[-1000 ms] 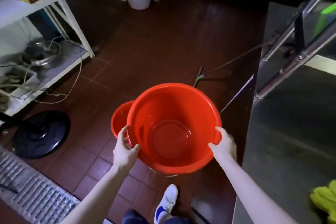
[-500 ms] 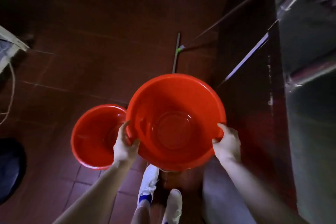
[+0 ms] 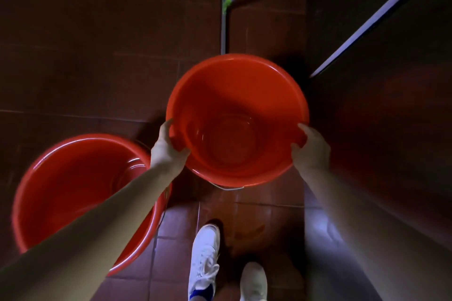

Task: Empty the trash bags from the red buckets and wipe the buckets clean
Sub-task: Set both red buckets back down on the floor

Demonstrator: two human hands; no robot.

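Head cam, steep down, close.

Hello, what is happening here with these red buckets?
A person holds one red bucket above the tiled floor, left hand and right hand gripping opposite sides of its rim. It has no bag inside. A second red bucket stands on the floor to the left, also without a bag.

White shoes [image 3: 205,259] on dark red floor tiles [image 3: 85,56]; a green-jointed squeegee [image 3: 224,7] lies ahead

Dim, shadowed scene; edges dark, wide-angle warped.
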